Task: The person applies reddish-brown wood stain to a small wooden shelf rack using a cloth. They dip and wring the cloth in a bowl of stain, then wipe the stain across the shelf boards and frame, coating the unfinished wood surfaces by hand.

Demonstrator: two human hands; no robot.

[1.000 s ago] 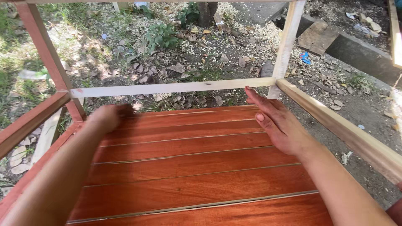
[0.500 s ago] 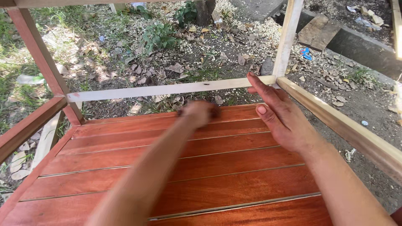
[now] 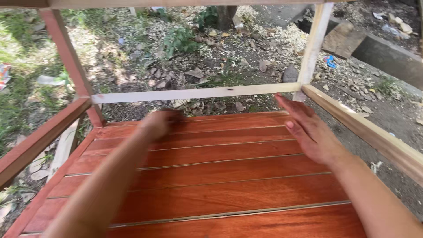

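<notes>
The reddish-brown grooved wooden slat panel [image 3: 211, 176] lies flat inside the pale wooden frame [image 3: 194, 93]. At 3 o'clock, the right hand [image 3: 308, 132] rests on it, fingers straight and pressed together. At 11 o'clock, the blurred left hand [image 3: 159, 124] touches it; I cannot tell its fingers' state.

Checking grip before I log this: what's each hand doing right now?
Left hand: blurred over the slats; cannot tell.
Right hand: open, flat, holding nothing.

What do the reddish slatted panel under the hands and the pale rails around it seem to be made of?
Slatted panel: looks like wood boards, stained reddish-brown with a slight sheen; grain streaks and seams between the boards show. Pale rail: apparently bare, unfinished wood, light and matte. Red post: probably painted or stained wood.
</notes>
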